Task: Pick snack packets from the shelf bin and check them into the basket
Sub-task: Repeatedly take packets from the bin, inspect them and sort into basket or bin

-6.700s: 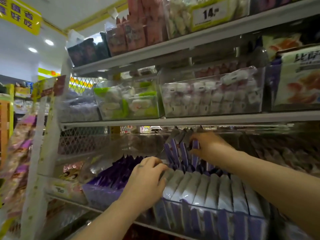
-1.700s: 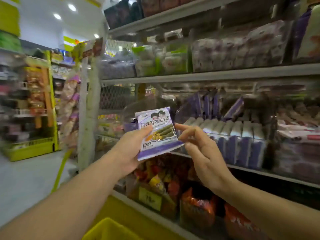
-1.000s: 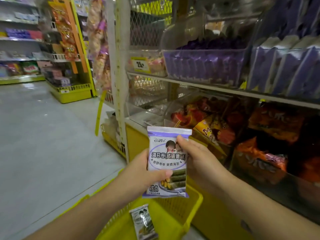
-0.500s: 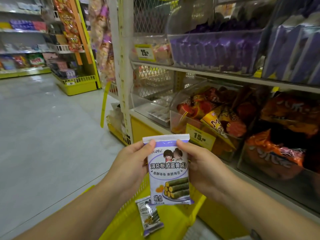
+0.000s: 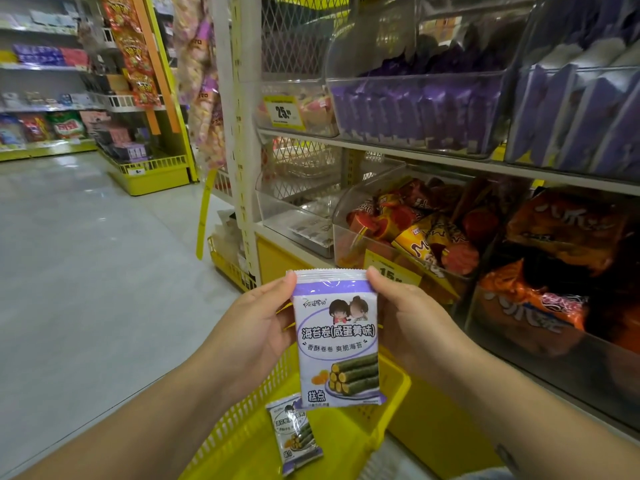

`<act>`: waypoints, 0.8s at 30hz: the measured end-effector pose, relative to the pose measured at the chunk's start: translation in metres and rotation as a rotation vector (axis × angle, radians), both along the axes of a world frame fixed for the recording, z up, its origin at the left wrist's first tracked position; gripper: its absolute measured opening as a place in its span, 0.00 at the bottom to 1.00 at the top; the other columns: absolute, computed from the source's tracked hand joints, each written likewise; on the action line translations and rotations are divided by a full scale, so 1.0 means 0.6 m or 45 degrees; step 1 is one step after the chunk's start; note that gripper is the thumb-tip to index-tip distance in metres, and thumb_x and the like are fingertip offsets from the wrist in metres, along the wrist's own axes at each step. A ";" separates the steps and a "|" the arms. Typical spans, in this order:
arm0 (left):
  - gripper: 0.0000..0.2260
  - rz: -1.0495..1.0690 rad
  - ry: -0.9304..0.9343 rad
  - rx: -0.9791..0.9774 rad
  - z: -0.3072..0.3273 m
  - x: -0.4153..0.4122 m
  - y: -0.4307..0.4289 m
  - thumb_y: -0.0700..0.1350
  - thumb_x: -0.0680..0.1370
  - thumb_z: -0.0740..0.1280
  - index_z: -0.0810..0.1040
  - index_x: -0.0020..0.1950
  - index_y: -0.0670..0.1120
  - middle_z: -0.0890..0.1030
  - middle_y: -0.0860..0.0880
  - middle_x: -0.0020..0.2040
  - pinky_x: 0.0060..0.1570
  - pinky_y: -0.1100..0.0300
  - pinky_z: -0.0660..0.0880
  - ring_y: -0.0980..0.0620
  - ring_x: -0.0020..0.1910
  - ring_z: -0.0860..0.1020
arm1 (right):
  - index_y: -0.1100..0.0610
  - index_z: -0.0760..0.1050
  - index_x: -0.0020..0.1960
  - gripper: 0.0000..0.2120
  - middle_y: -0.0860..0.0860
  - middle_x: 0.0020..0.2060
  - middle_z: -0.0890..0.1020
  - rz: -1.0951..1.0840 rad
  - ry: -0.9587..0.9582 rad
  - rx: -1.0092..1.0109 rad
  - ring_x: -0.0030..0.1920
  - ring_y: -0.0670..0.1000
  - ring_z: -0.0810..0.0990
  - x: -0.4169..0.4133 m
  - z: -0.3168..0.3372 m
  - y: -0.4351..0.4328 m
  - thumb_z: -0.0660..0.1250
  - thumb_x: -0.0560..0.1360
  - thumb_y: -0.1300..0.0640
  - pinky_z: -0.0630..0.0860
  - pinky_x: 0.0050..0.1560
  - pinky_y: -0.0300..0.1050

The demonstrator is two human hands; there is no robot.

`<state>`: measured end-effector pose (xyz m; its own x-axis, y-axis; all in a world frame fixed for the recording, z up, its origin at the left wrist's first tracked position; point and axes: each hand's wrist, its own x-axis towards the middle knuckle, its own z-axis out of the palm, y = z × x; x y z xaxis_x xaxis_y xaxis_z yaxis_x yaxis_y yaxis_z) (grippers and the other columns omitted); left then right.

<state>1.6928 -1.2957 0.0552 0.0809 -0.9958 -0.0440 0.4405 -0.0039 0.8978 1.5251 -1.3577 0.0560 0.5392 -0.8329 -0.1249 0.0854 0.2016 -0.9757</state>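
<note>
A purple and white seaweed-roll snack packet (image 5: 337,337) stands upright in front of me, printed side facing the camera. My left hand (image 5: 258,327) grips its left edge and my right hand (image 5: 403,323) grips its right edge, thumbs near the top seal. Directly below the packet is the yellow basket (image 5: 391,389), and a second packet of the same kind (image 5: 294,434) lies flat on its floor. The clear shelf bin (image 5: 415,109) of purple packets sits on the shelf above right.
Clear bins of orange and red snack bags (image 5: 415,233) fill the lower shelf to the right. A white shelf post (image 5: 242,140) with a wire mesh panel rises at centre. Grey aisle floor (image 5: 86,271) stretches left toward yellow-based shelving (image 5: 149,168).
The packet left the shelf bin, came down in both hands and now hangs over the basket. In the last half second it barely moved; the view tilted slightly.
</note>
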 end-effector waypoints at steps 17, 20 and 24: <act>0.16 -0.301 -0.015 0.403 -0.005 0.029 0.009 0.48 0.73 0.67 0.82 0.59 0.45 0.82 0.41 0.59 0.50 0.44 0.81 0.41 0.58 0.81 | 0.63 0.77 0.57 0.16 0.61 0.53 0.83 0.292 0.036 0.378 0.49 0.56 0.84 -0.009 0.002 -0.004 0.61 0.76 0.54 0.80 0.51 0.51; 0.17 -0.360 0.040 0.363 -0.011 0.023 0.011 0.42 0.73 0.67 0.79 0.62 0.43 0.81 0.39 0.60 0.48 0.48 0.82 0.40 0.59 0.80 | 0.65 0.75 0.61 0.21 0.63 0.56 0.81 0.266 -0.036 0.415 0.51 0.58 0.83 -0.010 0.003 -0.006 0.62 0.73 0.54 0.79 0.52 0.53; 0.20 -0.224 -0.057 0.295 -0.008 0.015 0.010 0.39 0.77 0.65 0.71 0.68 0.44 0.81 0.41 0.61 0.49 0.49 0.82 0.43 0.59 0.81 | 0.61 0.77 0.59 0.15 0.61 0.55 0.83 0.218 -0.037 0.307 0.52 0.56 0.83 -0.006 -0.004 -0.003 0.60 0.78 0.54 0.79 0.55 0.54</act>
<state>1.7021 -1.2900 0.0501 -0.0849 -0.9584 -0.2725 0.3751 -0.2841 0.8824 1.5213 -1.3594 0.0539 0.6758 -0.6776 -0.2901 0.0577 0.4409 -0.8957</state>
